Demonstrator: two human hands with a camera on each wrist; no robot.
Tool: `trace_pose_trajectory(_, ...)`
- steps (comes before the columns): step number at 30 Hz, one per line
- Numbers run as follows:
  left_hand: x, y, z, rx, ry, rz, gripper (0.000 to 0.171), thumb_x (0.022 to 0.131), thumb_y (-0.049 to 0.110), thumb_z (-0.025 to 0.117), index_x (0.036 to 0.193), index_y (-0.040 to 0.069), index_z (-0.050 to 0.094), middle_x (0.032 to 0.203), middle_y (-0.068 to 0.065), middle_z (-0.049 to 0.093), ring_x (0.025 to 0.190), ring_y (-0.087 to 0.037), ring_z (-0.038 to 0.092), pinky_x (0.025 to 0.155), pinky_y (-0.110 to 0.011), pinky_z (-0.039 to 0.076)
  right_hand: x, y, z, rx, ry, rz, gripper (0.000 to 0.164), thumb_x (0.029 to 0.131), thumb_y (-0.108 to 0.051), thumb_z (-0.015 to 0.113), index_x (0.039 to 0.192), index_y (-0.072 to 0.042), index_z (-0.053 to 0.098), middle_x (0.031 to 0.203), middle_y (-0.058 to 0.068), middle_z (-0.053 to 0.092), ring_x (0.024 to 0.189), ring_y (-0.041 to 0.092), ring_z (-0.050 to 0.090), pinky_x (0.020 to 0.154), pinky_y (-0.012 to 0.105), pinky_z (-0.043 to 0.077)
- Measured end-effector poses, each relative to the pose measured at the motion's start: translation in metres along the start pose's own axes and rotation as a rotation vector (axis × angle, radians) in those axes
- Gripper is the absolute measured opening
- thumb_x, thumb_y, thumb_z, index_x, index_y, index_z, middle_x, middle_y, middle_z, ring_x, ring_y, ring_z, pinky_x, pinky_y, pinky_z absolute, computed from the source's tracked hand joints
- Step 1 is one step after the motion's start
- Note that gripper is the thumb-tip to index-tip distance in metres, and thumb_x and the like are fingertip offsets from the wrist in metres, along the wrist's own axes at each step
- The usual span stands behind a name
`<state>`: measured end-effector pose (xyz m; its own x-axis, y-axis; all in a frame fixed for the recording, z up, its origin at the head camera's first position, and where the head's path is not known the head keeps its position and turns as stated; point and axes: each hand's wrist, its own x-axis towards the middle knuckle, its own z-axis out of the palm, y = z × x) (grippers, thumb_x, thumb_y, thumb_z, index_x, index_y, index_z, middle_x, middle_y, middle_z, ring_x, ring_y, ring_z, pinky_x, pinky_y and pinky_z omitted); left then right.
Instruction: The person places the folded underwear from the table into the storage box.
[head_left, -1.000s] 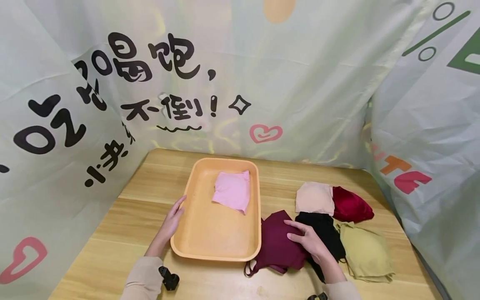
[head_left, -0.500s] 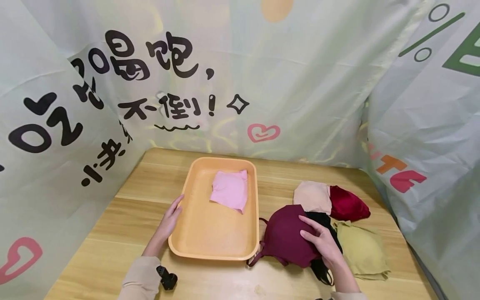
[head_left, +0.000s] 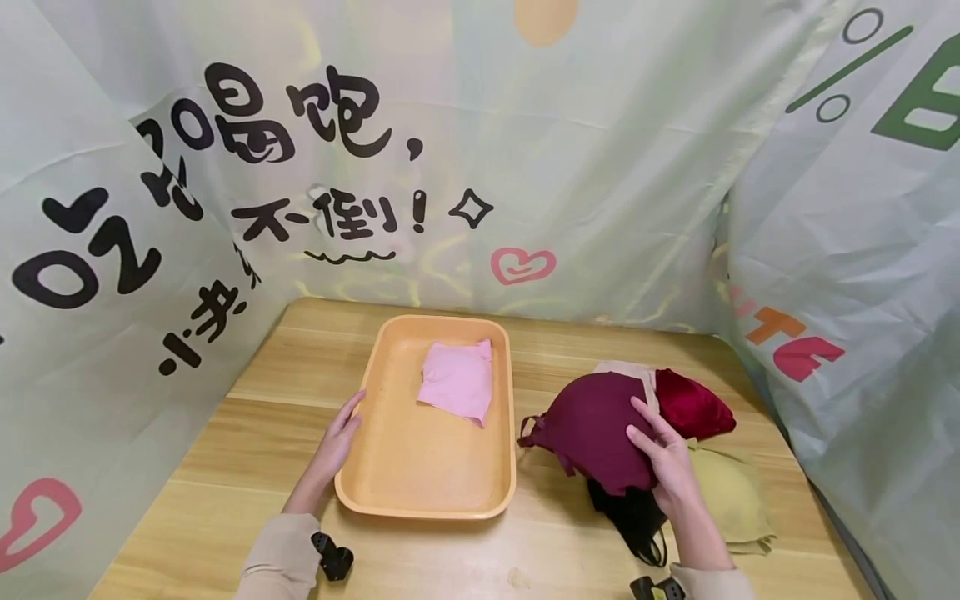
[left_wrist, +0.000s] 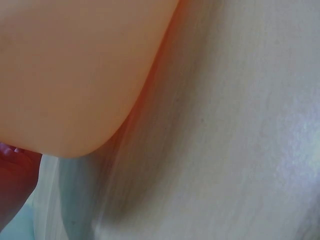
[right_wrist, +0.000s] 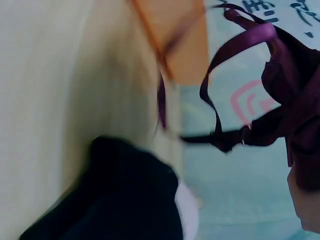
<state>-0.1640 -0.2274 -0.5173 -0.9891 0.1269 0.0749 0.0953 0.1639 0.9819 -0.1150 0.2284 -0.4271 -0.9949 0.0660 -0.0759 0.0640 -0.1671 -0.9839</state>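
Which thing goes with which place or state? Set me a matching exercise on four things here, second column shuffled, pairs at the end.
Things
1. pink garment
2. maroon garment
3. black garment
4. orange tray

Places and states
A. held by the right hand
B. has the left hand at its side
C. lying on the table, to the right of the orange tray
D. lying inside the orange tray

Pairs: 1-D, 2-A, 3-C, 4-B
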Motion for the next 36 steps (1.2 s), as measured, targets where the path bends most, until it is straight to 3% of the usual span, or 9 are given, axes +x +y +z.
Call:
trace_pose_trajectory(2,0.0,0.0,0.0,0.001,0.003,-0.002,0.045,0.1,0.009,0.026,0.142,-0.004,0.018,0.148,-0.026,0.011,0.136,-0.043,0.003,0.108,-0.057,0.006,0.0,-0.005,0.004,0.056,-0.01,-0.015,0.044,0.092,-0.008,0.051,0.132,-0.027,0.05,0.136,-0.012,0.038,0.093,-0.002,0.057,0.072,0.016,0.051)
trace_pose_trajectory(5,0.0,-0.001,0.0,0.007,0.007,-0.005,0.045,0.1,0.01,0.027,0.143,-0.003,0.019,0.148,-0.026,0.011,0.136,-0.042,0.004,0.108,-0.057,0.007,0.0,-0.011,0.011,0.15,-0.029,-0.027,0.043,0.093,-0.007,0.05,0.129,-0.028,0.053,0.14,-0.01,0.031,0.095,-0.002,0.057,0.073,0.016,0.051)
trace_pose_trajectory(12,0.0,-0.005,-0.001,0.022,0.011,-0.009,0.045,0.101,0.013,0.027,0.142,-0.002,0.02,0.148,-0.025,0.012,0.136,-0.042,0.005,0.108,-0.057,0.007,0.002,-0.01,0.032,0.338,-0.169,-0.046,0.043,0.094,0.0,0.043,0.119,-0.03,0.061,0.114,-0.012,0.057,0.09,0.005,0.062,0.07,0.019,0.053)
trace_pose_trajectory(15,0.0,-0.005,-0.001,0.022,0.006,-0.009,0.045,0.101,0.013,0.027,0.143,-0.002,0.02,0.148,-0.025,0.012,0.136,-0.042,0.004,0.108,-0.057,0.007,0.003,-0.009,0.041,0.349,-0.199,-0.033,0.043,0.095,0.0,0.042,0.12,-0.03,0.06,0.115,-0.012,0.057,0.092,0.006,0.062,0.071,0.02,0.053)
trace_pose_trajectory(24,0.0,-0.003,0.0,0.015,0.013,-0.004,0.045,0.101,0.012,0.028,0.143,-0.002,0.02,0.148,-0.025,0.012,0.136,-0.042,0.005,0.108,-0.057,0.007,0.006,-0.007,0.072,0.362,-0.184,-0.012,0.042,0.093,-0.001,0.045,0.119,-0.032,0.06,0.114,-0.009,0.058,0.089,0.009,0.063,0.069,0.021,0.053)
trace_pose_trajectory(32,-0.001,-0.004,0.0,0.03,0.01,-0.016,0.046,0.1,0.013,0.027,0.143,-0.002,0.019,0.149,-0.025,0.01,0.135,-0.043,0.004,0.107,-0.059,0.006,0.005,-0.003,0.096,0.391,-0.201,0.026,0.044,0.093,0.0,0.044,0.119,-0.032,0.06,0.129,-0.008,0.04,0.099,0.007,0.059,0.075,0.019,0.051)
trace_pose_trajectory(36,-0.001,-0.004,0.001,0.024,0.019,-0.011,0.045,0.1,0.012,0.028,0.142,-0.002,0.02,0.148,-0.026,0.01,0.135,-0.044,0.005,0.107,-0.059,0.006,0.005,0.0,0.107,0.404,-0.193,0.044,0.046,0.093,0.001,0.043,0.117,-0.033,0.061,0.128,-0.007,0.043,0.097,0.008,0.059,0.074,0.019,0.052)
